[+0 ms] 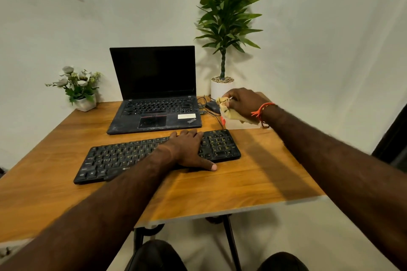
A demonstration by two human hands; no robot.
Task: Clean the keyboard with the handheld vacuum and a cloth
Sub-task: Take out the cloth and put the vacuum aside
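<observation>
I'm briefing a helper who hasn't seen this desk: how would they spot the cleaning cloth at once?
Start at the open laptop on the wooden table, then look right toward the tall plant's white pot. In front of it the right hand grips the cloth: crumpled, pale yellow, the only soft thing there.

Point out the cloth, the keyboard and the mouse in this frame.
cloth (229, 113), head view, on the bunched fabric below the fingers.
keyboard (220, 145), head view, on the number pad.
mouse (212, 106), head view, on its dark top.
</observation>
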